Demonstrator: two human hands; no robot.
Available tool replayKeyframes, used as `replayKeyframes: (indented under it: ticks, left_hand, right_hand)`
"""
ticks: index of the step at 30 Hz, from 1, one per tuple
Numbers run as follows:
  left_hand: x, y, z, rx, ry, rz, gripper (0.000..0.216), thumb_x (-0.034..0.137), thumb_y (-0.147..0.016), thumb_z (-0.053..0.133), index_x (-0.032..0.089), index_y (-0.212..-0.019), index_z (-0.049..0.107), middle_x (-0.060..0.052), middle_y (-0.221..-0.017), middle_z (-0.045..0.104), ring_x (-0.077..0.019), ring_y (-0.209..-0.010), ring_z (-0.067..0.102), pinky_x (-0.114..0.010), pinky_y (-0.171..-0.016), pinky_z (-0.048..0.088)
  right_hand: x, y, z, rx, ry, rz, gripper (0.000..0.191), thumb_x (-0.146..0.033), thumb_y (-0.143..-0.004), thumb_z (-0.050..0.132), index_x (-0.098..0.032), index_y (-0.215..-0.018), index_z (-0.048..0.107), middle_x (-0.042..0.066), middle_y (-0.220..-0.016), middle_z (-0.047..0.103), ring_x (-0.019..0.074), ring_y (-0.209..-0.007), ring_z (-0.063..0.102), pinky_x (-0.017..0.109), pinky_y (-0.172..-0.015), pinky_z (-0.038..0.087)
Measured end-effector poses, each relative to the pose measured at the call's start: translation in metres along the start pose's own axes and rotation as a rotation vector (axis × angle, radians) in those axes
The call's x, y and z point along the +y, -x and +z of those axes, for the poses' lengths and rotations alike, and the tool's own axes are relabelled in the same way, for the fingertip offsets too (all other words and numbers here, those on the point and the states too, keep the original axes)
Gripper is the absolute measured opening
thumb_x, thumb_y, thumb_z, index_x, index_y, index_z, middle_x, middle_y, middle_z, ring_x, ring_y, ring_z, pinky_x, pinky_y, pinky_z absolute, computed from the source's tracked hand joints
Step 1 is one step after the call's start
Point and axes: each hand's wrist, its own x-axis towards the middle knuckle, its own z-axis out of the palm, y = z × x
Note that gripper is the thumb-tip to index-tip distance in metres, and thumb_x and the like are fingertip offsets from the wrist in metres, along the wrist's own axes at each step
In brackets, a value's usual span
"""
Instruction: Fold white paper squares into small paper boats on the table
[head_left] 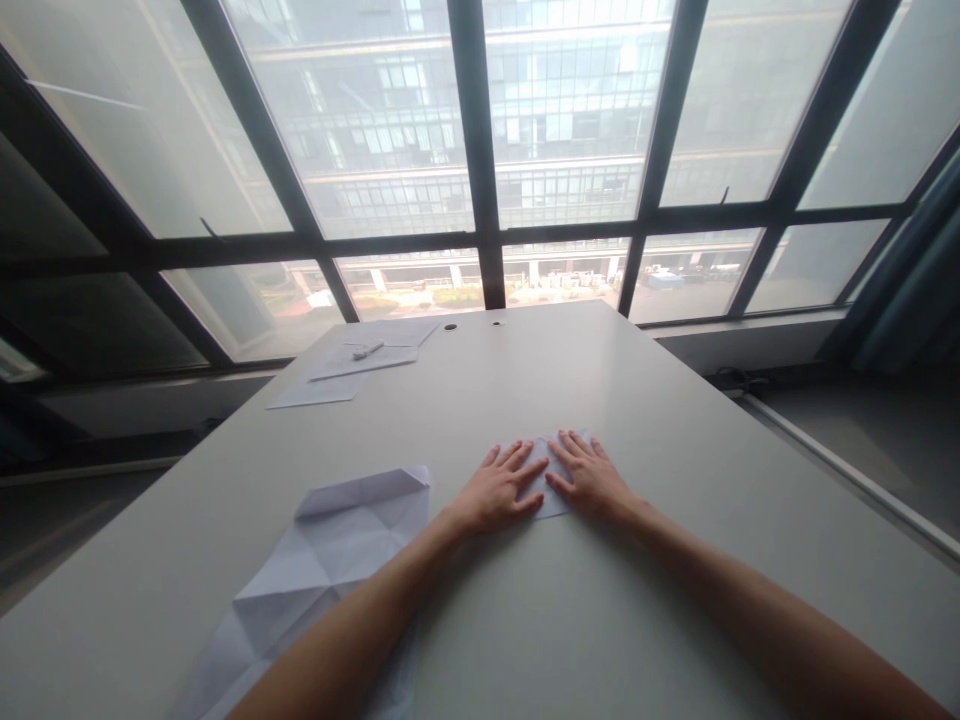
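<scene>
Left hand (495,492) and right hand (594,482) palm-down, fingers spread, released, touching small white paper piece (553,502) on white counter (675,470), right of large creased white sheet (360,520). Piece mostly covered; probably folded.

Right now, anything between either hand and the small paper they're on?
Nothing visible. The left hand and right hand both lie spread on the small paper. The larger creased sheet is off to the left, partly hidden by the left forearm, not between.
</scene>
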Motion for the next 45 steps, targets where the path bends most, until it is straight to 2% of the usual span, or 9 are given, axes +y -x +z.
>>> replayKeyframes:
  ticks: [9,23,29,33,37,41,43,45]
  left_hand:
    - [0.0,0.0,-0.001,-0.005,-0.008,0.013,0.065,0.067,-0.097,0.031,0.036,-0.154,0.029,-0.005,-0.165,0.018,-0.027,-0.151,0.016,-0.052,-0.121,0.011]
    - [0.001,0.001,-0.002,0.0,-0.013,0.001,0.065,0.066,-0.097,0.033,0.036,-0.154,0.028,-0.003,-0.165,0.018,-0.027,-0.151,0.016,-0.05,-0.121,0.011]
    - [0.001,0.001,-0.002,-0.005,-0.016,0.005,0.065,0.066,-0.097,0.034,0.036,-0.154,0.029,-0.003,-0.165,0.017,-0.0275,-0.151,0.016,-0.05,-0.122,0.01]
    - [0.001,0.001,-0.003,0.001,-0.006,0.007,0.065,0.065,-0.096,0.036,0.036,-0.154,0.03,-0.003,-0.164,0.018,-0.028,-0.151,0.017,-0.05,-0.121,0.011]
    - [0.005,0.001,-0.006,0.04,0.019,0.008,0.062,0.065,-0.096,0.039,0.036,-0.15,0.038,-0.004,-0.162,0.027,-0.0282,-0.149,0.024,-0.051,-0.12,0.017]
    - [0.012,0.0,-0.007,0.175,0.019,-0.066,0.048,0.055,-0.099,0.039,0.031,-0.138,0.055,-0.005,-0.15,0.049,-0.0254,-0.138,0.043,-0.046,-0.117,0.028]
    - [0.014,0.0,-0.007,0.223,0.016,-0.1,0.047,0.052,-0.098,0.042,0.028,-0.136,0.056,-0.006,-0.142,0.056,-0.0242,-0.131,0.05,-0.043,-0.115,0.032]
    - [0.014,0.0,-0.004,0.225,0.015,-0.116,0.051,0.051,-0.097,0.045,0.025,-0.14,0.052,-0.007,-0.142,0.056,-0.0248,-0.131,0.049,-0.043,-0.116,0.03]
  right_hand:
    - [0.0,0.001,0.0,0.009,-0.006,-0.007,0.067,-0.054,-0.096,0.04,-0.021,-0.154,0.032,0.013,-0.162,0.022,0.0263,-0.151,0.014,0.046,-0.121,0.005]
    - [0.001,0.0,-0.001,0.01,-0.001,-0.019,0.066,-0.058,-0.098,0.035,-0.02,-0.153,0.035,0.014,-0.162,0.023,0.0278,-0.151,0.015,0.049,-0.12,0.009]
    - [0.004,-0.003,0.003,0.027,-0.013,0.007,0.056,-0.047,-0.101,0.034,-0.022,-0.151,0.039,0.011,-0.161,0.026,0.0249,-0.15,0.018,0.048,-0.12,0.011]
    - [0.003,-0.002,0.006,0.042,0.002,0.013,0.056,-0.046,-0.1,0.038,-0.023,-0.151,0.038,0.011,-0.161,0.027,0.0258,-0.15,0.019,0.049,-0.121,0.011]
    - [0.0,0.001,0.006,0.051,0.04,0.002,0.056,-0.044,-0.1,0.036,-0.021,-0.152,0.038,0.013,-0.161,0.027,0.0277,-0.15,0.02,0.051,-0.12,0.012]
    - [-0.005,0.006,0.004,0.061,0.073,-0.029,0.057,-0.043,-0.1,0.038,-0.018,-0.151,0.039,0.016,-0.16,0.029,0.0296,-0.149,0.023,0.052,-0.12,0.013]
    - [-0.007,0.007,0.004,0.064,0.075,-0.053,0.058,-0.044,-0.099,0.039,-0.018,-0.151,0.039,0.017,-0.159,0.03,0.0294,-0.148,0.023,0.051,-0.12,0.013]
    - [-0.008,0.008,0.004,0.061,0.07,-0.061,0.057,-0.043,-0.099,0.039,-0.018,-0.151,0.039,0.017,-0.159,0.03,0.0288,-0.148,0.024,0.051,-0.12,0.015]
